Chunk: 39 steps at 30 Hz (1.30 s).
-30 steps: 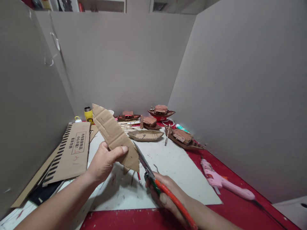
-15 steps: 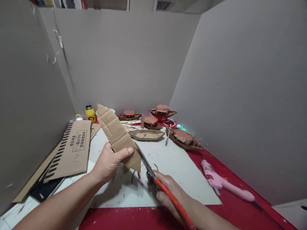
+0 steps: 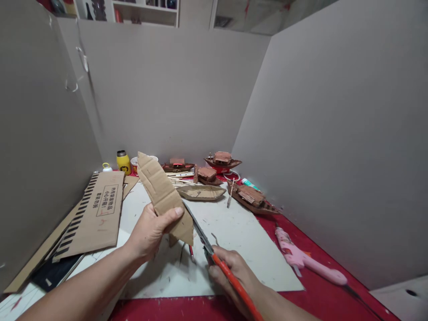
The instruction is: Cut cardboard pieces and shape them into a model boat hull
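Note:
My left hand (image 3: 157,227) grips a long piece of brown cardboard (image 3: 159,185) with a pointed far end, its thumb lying across the front face. In my right hand (image 3: 230,269) is a pair of scissors (image 3: 230,277) with red handles. The blades run along the cardboard's right edge, close to my left thumb; whether they touch it I cannot tell. Beyond the hands lies a plain cardboard boat hull (image 3: 202,193). A red-tipped pencil or pen (image 3: 191,253) rests on the white sheet below the cardboard.
Several brown model boats (image 3: 250,198) stand at the back. A pink glue gun (image 3: 309,258) lies to the right on the red tabletop (image 3: 167,309). On the left are a printed cardboard sheet (image 3: 90,223) and a yellow bottle (image 3: 123,162). Grey panels (image 3: 160,93) enclose the table.
The view has tilted up and shifted slightly, so everything sits a little lower and left. Both hands keep their hold on the cardboard and scissors, the blades still beside its right edge.

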Motion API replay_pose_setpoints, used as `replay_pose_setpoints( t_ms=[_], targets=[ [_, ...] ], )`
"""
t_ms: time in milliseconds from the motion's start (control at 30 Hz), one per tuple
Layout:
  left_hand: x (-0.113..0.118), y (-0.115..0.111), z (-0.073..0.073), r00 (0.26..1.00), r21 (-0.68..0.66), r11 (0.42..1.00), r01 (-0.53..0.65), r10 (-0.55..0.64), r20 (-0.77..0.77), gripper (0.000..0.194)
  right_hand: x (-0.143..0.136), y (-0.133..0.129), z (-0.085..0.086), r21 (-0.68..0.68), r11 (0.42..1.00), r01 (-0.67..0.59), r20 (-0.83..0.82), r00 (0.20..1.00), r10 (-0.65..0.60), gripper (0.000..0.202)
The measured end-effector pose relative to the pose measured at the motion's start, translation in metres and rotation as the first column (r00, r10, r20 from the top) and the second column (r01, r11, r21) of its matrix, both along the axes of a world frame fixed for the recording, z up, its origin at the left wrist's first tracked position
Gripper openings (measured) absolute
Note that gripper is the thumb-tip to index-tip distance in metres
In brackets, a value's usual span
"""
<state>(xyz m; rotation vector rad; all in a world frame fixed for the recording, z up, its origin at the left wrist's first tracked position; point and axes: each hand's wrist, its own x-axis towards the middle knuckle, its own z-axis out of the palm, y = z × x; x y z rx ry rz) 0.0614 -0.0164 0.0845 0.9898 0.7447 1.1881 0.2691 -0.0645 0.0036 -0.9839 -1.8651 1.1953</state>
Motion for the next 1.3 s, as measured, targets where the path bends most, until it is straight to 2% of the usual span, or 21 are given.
replay_pose_setpoints(
  t_ms=[100,300,600,700,800,900,1033,1167,1300],
  targets=[
    [0.000,0.000,-0.002,0.998,0.005,0.998,-0.056,0.056,0.012,0.029,0.000,0.002,0.002,-0.007,1.000,-0.007,0.026,1.000,0.008,0.041],
    [0.008,-0.007,-0.012,0.999,0.016,0.999,-0.042,0.042,-0.018,0.031,0.001,0.003,0.012,0.092,0.996,0.011,0.198,0.980,-0.029,0.026],
    [0.012,-0.004,-0.017,1.000,-0.011,1.000,-0.014,0.014,0.008,0.031,0.001,0.000,-0.001,-0.008,0.999,0.042,0.068,0.997,-0.042,0.040],
    [0.011,-0.004,-0.016,1.000,-0.006,1.000,0.002,-0.002,0.009,0.032,-0.002,-0.001,-0.001,-0.011,0.999,0.052,0.039,0.998,-0.052,0.041],
    [0.007,-0.003,-0.012,1.000,0.005,1.000,-0.029,0.029,0.007,0.032,-0.004,0.000,0.002,0.020,0.998,0.051,0.032,0.998,-0.052,0.042],
    [0.005,-0.002,-0.011,0.997,0.026,0.997,-0.075,0.075,-0.006,0.028,-0.004,0.002,0.006,0.062,0.996,0.057,0.108,0.992,-0.063,0.038],
    [0.008,-0.004,-0.015,0.999,0.002,0.999,-0.034,0.034,-0.005,0.026,-0.001,0.004,0.009,0.111,0.993,0.048,0.227,0.971,-0.072,0.029],
    [0.013,-0.007,-0.019,0.999,-0.019,0.999,-0.035,0.036,0.018,0.033,0.000,0.002,0.009,0.068,0.997,0.036,0.141,0.989,-0.045,0.032],
    [0.013,-0.008,-0.018,0.999,-0.031,0.999,-0.038,0.039,0.032,0.033,-0.002,-0.001,0.006,0.031,0.998,0.057,0.050,0.997,-0.059,0.034]
  ],
)
